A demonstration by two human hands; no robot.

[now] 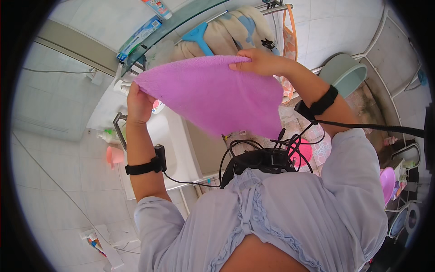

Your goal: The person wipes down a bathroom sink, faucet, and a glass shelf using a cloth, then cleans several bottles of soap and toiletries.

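Observation:
A pink-purple cloth towel [217,91] hangs spread out between my two hands, above the edge of a white washbasin [170,146]. My left hand [138,103] grips its left corner beside the faucet. Near the right end of the towel's upper edge, my right hand [261,62] pinches the fabric, with the thumb below and the fingers above. The lower part of the cloth droops over the view of the tiled floor. Behind it, a cream patterned towel [231,29] and a blue-handled tool [200,37] hang at a rail.
A glass shelf [183,17] with a toothpaste box [141,37] and a tube [158,7] runs above the basin. At the right lies a tilted grey-green tub [343,74]. Black cables [268,146] loop at my waist. A pink cup [115,155] is at the left wall.

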